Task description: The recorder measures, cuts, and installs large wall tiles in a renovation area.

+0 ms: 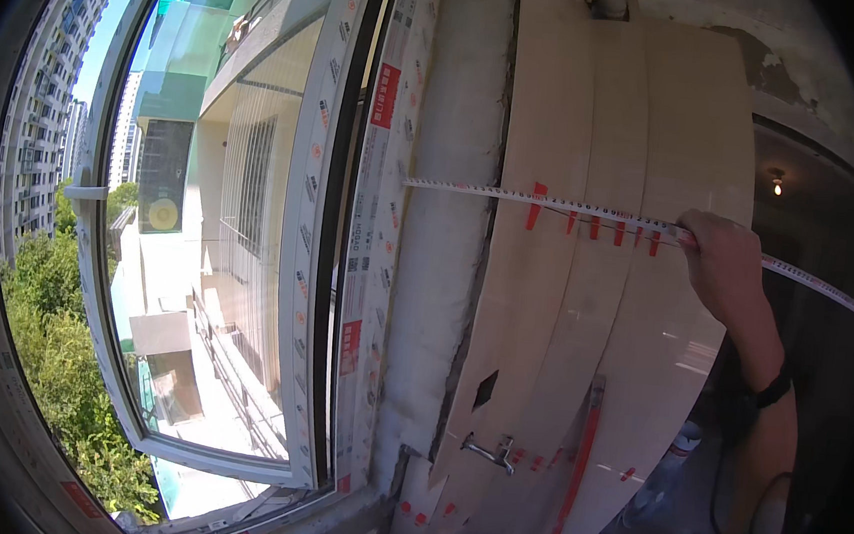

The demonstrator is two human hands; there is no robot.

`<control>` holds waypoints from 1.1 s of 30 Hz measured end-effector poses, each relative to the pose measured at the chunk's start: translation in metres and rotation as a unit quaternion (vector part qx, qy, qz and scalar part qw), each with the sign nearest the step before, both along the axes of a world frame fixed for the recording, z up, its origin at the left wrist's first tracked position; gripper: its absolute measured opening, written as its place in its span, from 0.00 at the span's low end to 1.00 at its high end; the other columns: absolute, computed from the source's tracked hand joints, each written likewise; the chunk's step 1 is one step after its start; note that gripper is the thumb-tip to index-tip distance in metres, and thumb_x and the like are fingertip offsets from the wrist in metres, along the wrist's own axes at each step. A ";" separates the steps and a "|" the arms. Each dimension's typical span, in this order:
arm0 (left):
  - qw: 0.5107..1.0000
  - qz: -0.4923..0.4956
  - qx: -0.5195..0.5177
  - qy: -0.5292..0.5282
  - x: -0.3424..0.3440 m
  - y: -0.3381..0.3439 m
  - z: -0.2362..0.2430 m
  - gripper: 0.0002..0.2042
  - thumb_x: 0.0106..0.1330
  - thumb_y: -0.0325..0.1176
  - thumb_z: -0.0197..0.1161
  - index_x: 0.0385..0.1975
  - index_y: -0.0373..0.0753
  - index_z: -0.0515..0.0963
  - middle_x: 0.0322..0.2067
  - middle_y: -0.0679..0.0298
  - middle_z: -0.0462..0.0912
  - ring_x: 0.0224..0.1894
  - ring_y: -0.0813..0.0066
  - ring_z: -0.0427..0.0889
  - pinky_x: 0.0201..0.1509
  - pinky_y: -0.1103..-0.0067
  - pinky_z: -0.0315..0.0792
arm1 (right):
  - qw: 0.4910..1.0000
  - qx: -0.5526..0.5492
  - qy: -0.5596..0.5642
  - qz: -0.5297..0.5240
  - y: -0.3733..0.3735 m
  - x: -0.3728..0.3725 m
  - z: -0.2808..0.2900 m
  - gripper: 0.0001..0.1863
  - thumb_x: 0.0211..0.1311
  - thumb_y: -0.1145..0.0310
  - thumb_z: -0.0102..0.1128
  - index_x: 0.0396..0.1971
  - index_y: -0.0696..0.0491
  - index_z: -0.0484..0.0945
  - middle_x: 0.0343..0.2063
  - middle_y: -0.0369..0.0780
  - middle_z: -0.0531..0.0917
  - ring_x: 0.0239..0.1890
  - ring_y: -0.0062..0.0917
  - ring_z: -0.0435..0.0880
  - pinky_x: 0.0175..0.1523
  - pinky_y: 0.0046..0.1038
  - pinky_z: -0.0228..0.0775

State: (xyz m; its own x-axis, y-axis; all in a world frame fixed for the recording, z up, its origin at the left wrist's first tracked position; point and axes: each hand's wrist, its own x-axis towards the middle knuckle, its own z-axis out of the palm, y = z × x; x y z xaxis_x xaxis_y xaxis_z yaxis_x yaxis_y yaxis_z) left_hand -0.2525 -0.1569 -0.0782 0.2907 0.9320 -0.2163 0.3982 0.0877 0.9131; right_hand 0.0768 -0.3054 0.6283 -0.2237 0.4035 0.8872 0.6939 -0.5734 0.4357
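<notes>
My right hand (723,260) comes in from the right with a dark band on its wrist. Its fingers are closed on the white blade of a tape measure (473,189). From the hand the blade runs left across the beige wall panels (599,311), its far end reaching the wrapped window frame (375,223). On the other side it continues past my hand toward the right edge; no case shows. Just under the blade, several short red strips (596,228) sit on the panels. My left hand is out of view.
An opened window sash (312,258) stands at the left, with buildings and trees outside. Low on the panels are a metal tap (493,453) and a dark diamond-shaped spot (484,390). A long red bar (576,480) leans there. A lit bulb (778,184) hangs in the darker room at right.
</notes>
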 end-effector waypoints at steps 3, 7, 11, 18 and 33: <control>1.000 0.000 0.009 0.000 -0.014 -0.020 0.010 0.14 0.63 0.36 0.46 0.26 0.38 0.79 0.29 0.51 0.81 0.33 0.56 0.77 0.42 0.63 0.69 | 1.000 -0.021 0.011 0.013 0.028 0.013 0.002 0.03 0.55 0.71 0.58 0.29 0.53 0.76 0.24 0.44 0.79 0.30 0.42 0.79 0.33 0.40 0.69; 0.998 -0.062 0.009 0.006 -0.021 -0.011 0.015 0.14 0.61 0.35 0.45 0.28 0.41 0.80 0.33 0.52 0.82 0.40 0.52 0.78 0.45 0.63 0.69 | 0.999 -0.032 0.022 -0.017 0.029 -0.005 0.002 0.04 0.59 0.69 0.58 0.29 0.53 0.76 0.24 0.43 0.79 0.29 0.41 0.80 0.34 0.39 0.69; 0.995 -0.081 -0.042 -0.037 -0.020 0.006 0.029 0.14 0.63 0.35 0.44 0.30 0.42 0.80 0.36 0.52 0.81 0.43 0.51 0.77 0.48 0.63 0.68 | 0.998 -0.029 0.029 -0.045 0.024 -0.021 0.004 0.05 0.60 0.68 0.57 0.29 0.53 0.76 0.23 0.43 0.79 0.29 0.40 0.80 0.33 0.38 0.69; 0.970 -0.213 0.040 0.110 -0.001 0.045 0.011 0.15 0.66 0.35 0.45 0.46 0.42 0.78 0.44 0.53 0.80 0.48 0.55 0.77 0.53 0.65 0.67 | 0.996 -0.029 0.034 -0.075 0.023 -0.033 -0.001 0.06 0.60 0.66 0.58 0.29 0.52 0.76 0.23 0.42 0.79 0.29 0.39 0.80 0.33 0.37 0.70; 0.969 -0.240 0.016 0.060 0.004 0.064 0.007 0.13 0.65 0.35 0.49 0.42 0.40 0.78 0.38 0.56 0.80 0.41 0.61 0.77 0.47 0.68 0.69 | 0.997 -0.018 0.023 -0.078 0.029 -0.029 -0.009 0.05 0.57 0.67 0.59 0.31 0.51 0.76 0.24 0.42 0.79 0.29 0.40 0.80 0.32 0.39 0.70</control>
State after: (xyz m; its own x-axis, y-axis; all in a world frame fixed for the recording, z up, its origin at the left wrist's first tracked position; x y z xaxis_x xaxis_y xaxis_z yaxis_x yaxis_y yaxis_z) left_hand -0.2484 -0.0933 -0.0709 0.6666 0.7027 -0.2487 0.4896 -0.1613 0.8569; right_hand 0.0480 -0.2759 0.6196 -0.1156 0.4620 0.8793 0.6165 -0.6607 0.4282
